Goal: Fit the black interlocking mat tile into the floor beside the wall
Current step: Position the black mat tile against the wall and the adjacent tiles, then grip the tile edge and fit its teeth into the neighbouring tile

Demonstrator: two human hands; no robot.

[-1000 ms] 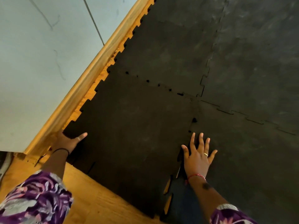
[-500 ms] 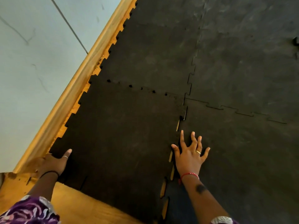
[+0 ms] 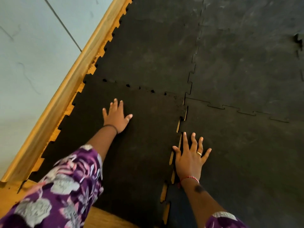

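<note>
- The black mat tile (image 3: 131, 153) lies flat on the floor just beside the wall (image 3: 32, 55), its toothed left edge running along the wooden skirting board (image 3: 65, 89).
- Orange-brown wooden floor (image 3: 105, 218) shows through the notches along that wall-side edge and past the tile's near edge.
- The left hand (image 3: 116, 116) rests palm-down on the upper middle of the tile, fingers (image 3: 115, 104) spread apart and flat, gripping nothing.
- A thin dark band circles the left wrist, and a purple floral sleeve (image 3: 65, 186) covers the forearm.
- The right hand (image 3: 189, 158) lies palm-down on the neighbouring tile (image 3: 246, 162), right at the seam, fingers splayed and holding nothing; its thumb sits at the joint line.
- There is a ring (image 3: 199, 153) on one finger of the right hand and a red bead bracelet (image 3: 190, 178) at the wrist.
- The seam (image 3: 178, 129) between the two tiles is not closed: slivers of wooden floor show between the teeth from near the four-tile corner down to the near edge.
- The far edge of the tile meets the next tile (image 3: 148, 55) along the wall with small dark gaps at several teeth.
- The tiles farther to the right look locked together, with tight puzzle joints.
</note>
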